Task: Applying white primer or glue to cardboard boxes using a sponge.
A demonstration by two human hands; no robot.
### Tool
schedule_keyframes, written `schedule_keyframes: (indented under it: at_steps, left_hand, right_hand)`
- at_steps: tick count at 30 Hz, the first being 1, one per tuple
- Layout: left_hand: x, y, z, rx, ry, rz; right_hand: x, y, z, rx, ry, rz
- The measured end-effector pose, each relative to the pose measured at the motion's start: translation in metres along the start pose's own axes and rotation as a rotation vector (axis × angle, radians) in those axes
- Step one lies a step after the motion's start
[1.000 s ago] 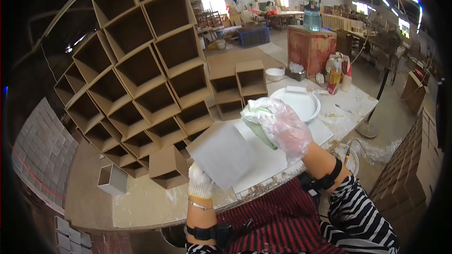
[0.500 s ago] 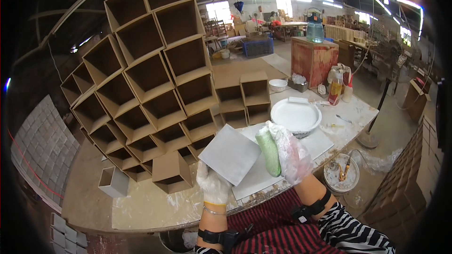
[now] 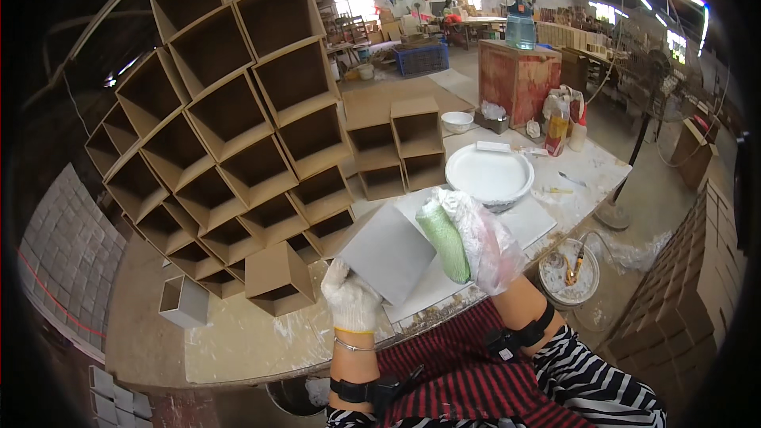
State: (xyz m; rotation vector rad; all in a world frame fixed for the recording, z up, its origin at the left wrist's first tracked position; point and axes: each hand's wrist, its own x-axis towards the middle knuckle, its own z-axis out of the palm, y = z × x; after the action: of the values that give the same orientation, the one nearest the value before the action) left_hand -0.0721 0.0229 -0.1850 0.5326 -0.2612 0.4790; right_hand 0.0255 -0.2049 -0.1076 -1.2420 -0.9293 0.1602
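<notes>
My left hand (image 3: 350, 303), in a white knit glove, grips the lower left edge of a grey-coated box (image 3: 388, 254), which is tilted above the table. My right hand (image 3: 493, 247), wrapped in a clear plastic bag, is closed on a green fuzzy paint roller (image 3: 444, 242); its handle is hidden. The roller stands just right of the box, a small gap apart. Behind my right hand sits a round white basin (image 3: 453, 180) of white paint, with a small white block on its far rim. A pale board (image 3: 525, 230) lies beneath.
Bare brown boxes (image 3: 230, 115) are stacked high on the left. A single brown box (image 3: 277, 279) and a grey one (image 3: 184, 301) stand at the front left. Bottles (image 3: 557, 133) and a white bowl (image 3: 457, 121) are farther back. A bucket (image 3: 569, 273) stands right of the table.
The box has turned in my left hand, from one flat face showing to two faces meeting at an edge. My right hand still holds the roller close by. The whole view has shifted slightly.
</notes>
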Motion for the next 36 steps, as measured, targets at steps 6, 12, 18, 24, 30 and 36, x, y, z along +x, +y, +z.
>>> schedule_keyframes:
  at_steps: [6, 12, 18, 24, 30, 36]
  left_hand:
    - [-0.011, -0.002, 0.011, -0.018, 0.147, -0.016]
    - [-0.003, 0.003, 0.032, -0.081, 0.144, -0.106]
    - [0.012, 0.008, 0.037, -0.045, 0.183, 0.040]
    - [0.008, 0.022, 0.023, -0.084, 0.113, 0.048]
    - [-0.003, 0.026, 0.022, 0.756, 0.157, 0.318]
    - [-0.019, 0.028, -0.007, 0.015, 0.009, 0.017]
  right_hand:
    - [-0.009, 0.026, 0.004, -0.062, 0.043, -0.095]
    - [-0.008, 0.021, 0.012, -0.264, 0.217, -0.261]
    - [-0.003, -0.028, 0.025, 0.029, 0.207, 0.247]
    - [-0.005, 0.012, 0.020, -0.104, 0.275, 0.045]
    - [-0.014, 0.061, 0.005, -0.178, 0.198, -0.094]
    - [-0.020, 0.081, -0.003, -0.270, 0.199, -0.103]
